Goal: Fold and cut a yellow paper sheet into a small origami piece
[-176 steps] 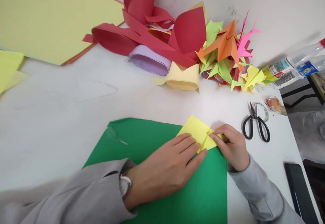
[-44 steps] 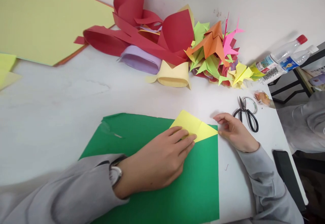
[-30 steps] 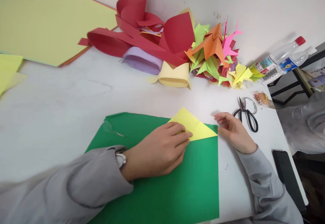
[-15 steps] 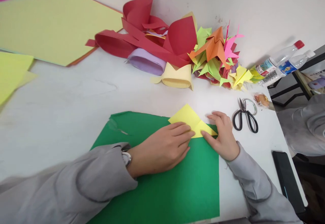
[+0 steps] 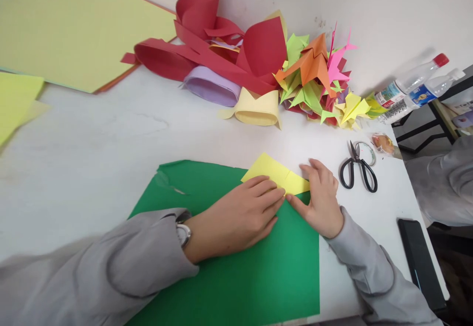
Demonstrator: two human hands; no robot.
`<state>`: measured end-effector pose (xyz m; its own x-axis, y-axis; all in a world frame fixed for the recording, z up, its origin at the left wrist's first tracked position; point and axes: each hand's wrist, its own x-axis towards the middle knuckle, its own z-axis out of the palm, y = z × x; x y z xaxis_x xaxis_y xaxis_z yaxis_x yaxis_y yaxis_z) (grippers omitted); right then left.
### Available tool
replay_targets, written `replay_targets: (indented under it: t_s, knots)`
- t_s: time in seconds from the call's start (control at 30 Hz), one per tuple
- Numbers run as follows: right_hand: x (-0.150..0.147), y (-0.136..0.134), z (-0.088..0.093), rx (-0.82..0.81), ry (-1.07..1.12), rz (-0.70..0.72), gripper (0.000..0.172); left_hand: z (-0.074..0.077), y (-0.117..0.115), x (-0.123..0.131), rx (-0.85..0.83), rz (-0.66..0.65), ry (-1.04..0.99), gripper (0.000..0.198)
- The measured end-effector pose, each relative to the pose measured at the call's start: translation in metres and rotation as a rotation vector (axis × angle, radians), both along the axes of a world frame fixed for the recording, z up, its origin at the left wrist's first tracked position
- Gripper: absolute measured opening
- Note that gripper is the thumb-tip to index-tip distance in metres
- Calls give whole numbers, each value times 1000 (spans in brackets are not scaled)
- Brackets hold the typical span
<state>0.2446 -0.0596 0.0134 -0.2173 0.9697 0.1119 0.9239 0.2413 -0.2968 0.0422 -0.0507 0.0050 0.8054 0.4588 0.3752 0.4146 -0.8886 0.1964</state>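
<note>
A small folded yellow paper [image 5: 271,169] lies on the upper right part of a green sheet [image 5: 236,276] on the white table [image 5: 92,153]. My left hand [image 5: 240,215], with a watch at the wrist, lies flat with its fingers stretched over the paper's lower left part. My right hand [image 5: 320,199] rests on the paper's right corner and hides its tip. Its fingers lie over the top and its thumb points left along the lower edge. Both hands press the paper; neither lifts it.
Black scissors [image 5: 359,173], a tape roll [image 5: 368,151] and a wrapped sweet [image 5: 383,143] lie to the right. A dark phone [image 5: 421,262] sits near the table's right edge. Folded paper figures [image 5: 318,79], red paper curls [image 5: 221,50], a large yellow sheet [image 5: 74,30] and bottles [image 5: 417,87] line the back. Another person's grey sleeve [image 5: 447,183] is at the far right.
My right hand has moved left from beside the paper onto its right corner, covering the triangular tip. My left hand has stayed pressed on the paper's left part.
</note>
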Motion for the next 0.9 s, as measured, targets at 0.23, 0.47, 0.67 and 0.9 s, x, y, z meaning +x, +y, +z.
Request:
replay_targets:
  t_s: [0.23, 0.47, 0.67, 0.9]
  knots:
    - [7, 4, 7, -122, 107, -34, 57, 0, 0, -1, 16, 12, -22, 25]
    - [21, 10, 7, -165, 252, -7, 55, 0, 1, -1, 25, 6, -44, 24]
    - [36, 18, 8, -185, 382, 55, 57, 0, 1, -2, 20, 13, -59, 24]
    - [46, 23, 6, -235, 468, 8, 57, 0, 1, -2, 23, 14, -57, 24]
